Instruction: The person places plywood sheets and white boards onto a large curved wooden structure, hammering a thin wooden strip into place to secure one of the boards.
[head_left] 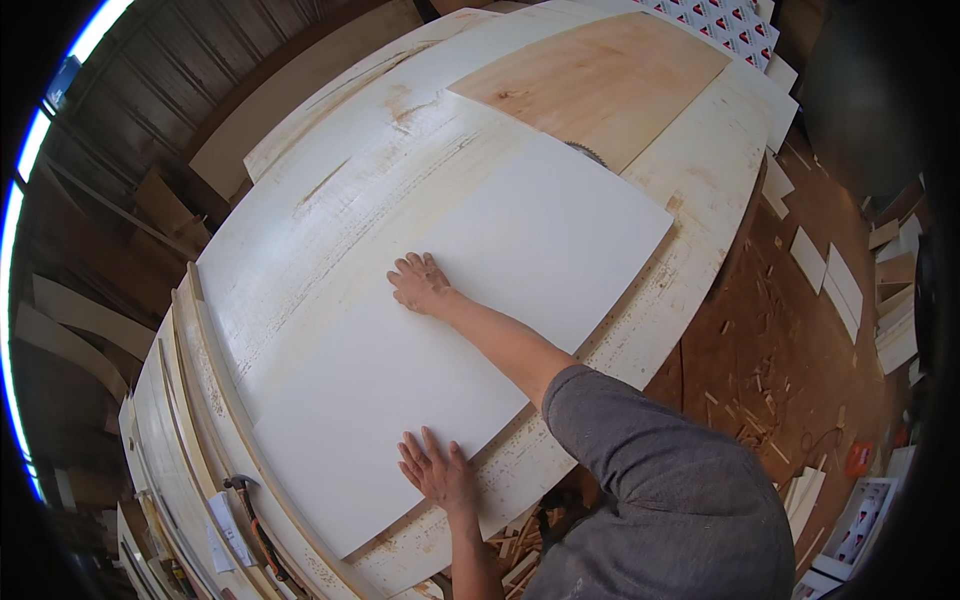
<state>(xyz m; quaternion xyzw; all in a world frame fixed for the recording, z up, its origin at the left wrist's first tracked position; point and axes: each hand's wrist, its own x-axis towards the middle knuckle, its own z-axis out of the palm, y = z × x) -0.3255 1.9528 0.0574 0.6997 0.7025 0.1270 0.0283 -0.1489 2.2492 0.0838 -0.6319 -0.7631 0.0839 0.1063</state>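
Grey sleeve (640, 430) and shirt cloth fill the space closest to the camera, with the right forearm reaching out over a white panel (440, 360). That panel lies flat on the counter (290, 250), lengthwise along the near edge, with a worn strip of countertop showing between. It is rectangular, smooth and evenly white with a dull sheen, and its near side casts a thin brownish shadow. Its far edge is faint against the pale counter. The right hand (420, 285) rests palm down with its fingers spread, about at the panel's far edge. The left hand (440, 477) is also spread wide, fingers on the panel near its near left corner and wrist beyond the edge.

At the panel's right end, part of a toothed circular saw blade (587, 153) shows beside a bare brown plywood sheet (600, 85), which lies toward the counter's far right corner. A long wooden fence (232, 420) runs along the counter's left side, close against the panel's left end. Beyond it lie a hammer (258, 530) with an orange-and-black handle and a sheet of paper (230, 530).
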